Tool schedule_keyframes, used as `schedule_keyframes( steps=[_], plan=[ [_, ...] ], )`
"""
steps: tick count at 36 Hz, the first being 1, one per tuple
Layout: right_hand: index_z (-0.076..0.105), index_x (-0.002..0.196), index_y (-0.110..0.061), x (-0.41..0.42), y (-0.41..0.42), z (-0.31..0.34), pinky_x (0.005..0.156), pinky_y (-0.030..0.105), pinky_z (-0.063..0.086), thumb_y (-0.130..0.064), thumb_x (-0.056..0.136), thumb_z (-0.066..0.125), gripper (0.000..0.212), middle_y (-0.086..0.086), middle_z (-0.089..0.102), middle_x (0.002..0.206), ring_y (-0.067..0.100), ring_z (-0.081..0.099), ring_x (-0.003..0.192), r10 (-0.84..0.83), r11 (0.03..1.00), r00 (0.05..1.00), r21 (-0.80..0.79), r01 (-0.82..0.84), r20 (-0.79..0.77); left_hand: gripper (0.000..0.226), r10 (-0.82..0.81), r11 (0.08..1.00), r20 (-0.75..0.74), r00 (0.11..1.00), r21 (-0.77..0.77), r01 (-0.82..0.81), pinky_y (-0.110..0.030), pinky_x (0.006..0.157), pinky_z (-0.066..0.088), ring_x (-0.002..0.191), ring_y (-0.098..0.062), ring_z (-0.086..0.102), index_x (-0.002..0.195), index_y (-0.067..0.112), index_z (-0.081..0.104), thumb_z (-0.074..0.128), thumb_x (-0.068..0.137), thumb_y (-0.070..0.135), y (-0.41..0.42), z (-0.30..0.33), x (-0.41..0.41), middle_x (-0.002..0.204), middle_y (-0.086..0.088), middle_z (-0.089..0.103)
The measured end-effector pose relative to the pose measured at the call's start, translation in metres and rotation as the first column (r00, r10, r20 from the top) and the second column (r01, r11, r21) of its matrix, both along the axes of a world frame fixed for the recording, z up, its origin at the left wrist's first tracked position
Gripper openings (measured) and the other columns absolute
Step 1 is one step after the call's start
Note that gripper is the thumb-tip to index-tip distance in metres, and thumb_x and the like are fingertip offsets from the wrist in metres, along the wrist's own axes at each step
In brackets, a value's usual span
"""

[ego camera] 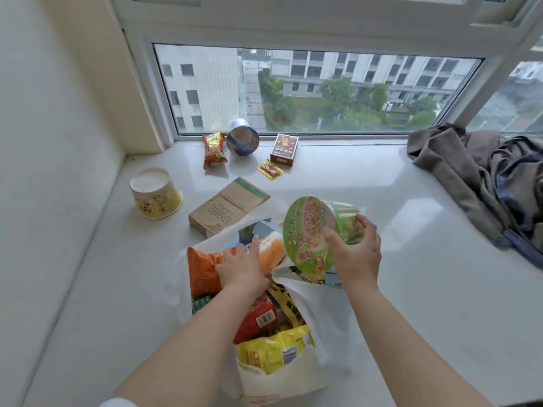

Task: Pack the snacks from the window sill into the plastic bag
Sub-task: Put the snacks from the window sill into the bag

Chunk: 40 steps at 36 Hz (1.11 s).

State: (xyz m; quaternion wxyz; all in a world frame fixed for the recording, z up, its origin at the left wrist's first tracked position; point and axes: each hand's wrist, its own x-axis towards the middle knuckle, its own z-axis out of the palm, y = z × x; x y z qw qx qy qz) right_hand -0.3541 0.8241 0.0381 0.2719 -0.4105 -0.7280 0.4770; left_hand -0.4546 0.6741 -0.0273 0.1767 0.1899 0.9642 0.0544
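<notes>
Right hand [354, 251] grips the green noodle bowl [316, 230] by its side wall, tilted, lid toward the camera, held just above the far end of the plastic bag [317, 362]. The bag's mouth lies below and toward the person from the bowl. Left hand [242, 267], fingers straight, presses the orange packet [202, 271] down inside. Judged next: lower the bowl into the freed gap.

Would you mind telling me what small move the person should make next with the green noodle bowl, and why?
Probably lower the green noodle bowl, gripped by the right hand, into the white plastic bag. It hangs tilted just above the bag's open mouth, while the left hand presses flat on the orange packet, seemingly making room.
</notes>
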Motion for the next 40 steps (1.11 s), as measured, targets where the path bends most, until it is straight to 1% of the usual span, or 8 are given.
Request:
schedule_keyframes(
  steps=[9,13,17,22,27,31,36,40],
  plan=[
    [0.042,0.13,-0.026,-0.007,-0.012,0.004,0.084,0.026,0.04,-0.036,0.073,0.073,0.065,0.001,0.044,0.127,0.014,0.046,0.11,0.052,0.999,0.996,0.005,-0.051,-0.069,0.077,-0.076,0.982,0.295,0.952,0.186,0.021,-0.048,0.117,0.006,0.145,-0.028,-0.004,0.151,0.023,0.01,0.051,0.087,0.04,0.0,0.016,-0.014,0.159,-0.005,0.004],
    [0.043,0.127,-0.027,-0.02,-0.026,0.005,0.073,0.015,0.037,-0.037,0.071,0.074,0.064,0.0,0.046,0.123,0.012,0.047,0.104,0.106,0.994,0.989,0.044,-0.102,-0.104,0.049,0.274,0.805,0.095,0.957,0.522,-0.283,-0.038,0.11,0.026,0.132,-0.025,0.033,0.136,0.019,0.046,0.051,0.087,0.022,-0.044,0.014,-0.022,0.142,-0.008,0.042],
    [0.044,0.122,-0.027,-0.03,-0.043,0.005,0.075,0.017,0.04,-0.041,0.064,0.074,0.066,-0.007,0.042,0.113,0.013,0.048,0.105,0.165,0.981,0.98,0.121,-0.151,-0.114,0.059,0.547,0.796,-0.102,0.831,0.371,-0.478,-0.039,0.107,0.032,0.128,-0.028,0.036,0.137,0.016,0.04,0.059,0.082,0.028,-0.094,-0.005,-0.027,0.141,-0.012,0.038],
    [0.04,0.125,-0.027,-0.036,-0.061,0.0,0.096,0.047,0.045,-0.036,0.065,0.075,0.07,0.0,0.038,0.132,0.023,0.04,0.123,0.26,0.946,0.964,0.215,-0.243,-0.053,0.087,0.571,0.764,0.243,0.784,0.193,-0.616,-0.045,0.098,0.041,0.127,-0.034,0.041,0.143,0.015,0.022,0.072,0.076,0.039,-0.115,-0.027,-0.032,0.143,-0.015,0.033],
    [0.04,0.13,-0.027,-0.044,-0.072,-0.002,0.104,0.048,0.039,-0.038,0.064,0.077,0.076,0.006,0.029,0.144,0.025,0.031,0.131,0.348,0.899,0.937,0.28,-0.337,0.01,0.045,0.441,0.847,0.237,0.866,0.209,-0.488,-0.029,0.071,0.043,0.089,-0.022,0.057,0.115,0.018,0.054,0.068,0.079,0.041,-0.119,-0.03,-0.035,0.108,-0.007,0.063],
    [0.043,0.13,-0.025,-0.057,-0.081,0.002,0.105,0.049,0.037,-0.052,0.062,0.073,0.079,0.006,0.029,0.144,0.025,0.03,0.131,0.391,0.859,0.92,0.346,-0.376,0.028,0.035,0.463,0.72,0.38,0.8,0.365,-0.59,-0.032,0.072,0.047,0.085,-0.027,0.059,0.097,0.007,0.066,0.055,0.09,0.039,-0.127,-0.022,-0.04,0.096,-0.012,0.066],
    [0.05,0.126,-0.02,-0.079,-0.088,0.005,0.102,0.049,0.038,-0.045,0.059,0.08,0.077,0.012,0.031,0.143,0.031,0.031,0.129,0.484,0.691,0.864,0.545,-0.474,0.138,0.044,0.531,0.509,0.528,0.662,0.426,-0.748,-0.038,0.09,0.048,0.107,-0.032,0.057,0.127,0.005,0.054,0.054,0.093,0.032,-0.135,-0.011,-0.047,0.122,-0.015,0.059],
    [0.047,0.13,-0.018,-0.093,-0.087,0.002,0.104,0.049,0.036,-0.045,0.056,0.078,0.084,0.017,0.032,0.142,0.036,0.031,0.127,0.584,0.492,0.762,0.624,-0.606,0.279,0.042,0.534,0.571,0.483,0.694,0.399,-0.718,-0.037,0.091,0.043,0.114,-0.031,0.053,0.124,0.005,0.054,0.056,0.089,0.029,-0.128,-0.003,-0.05,0.126,-0.015,0.056]
  ],
)
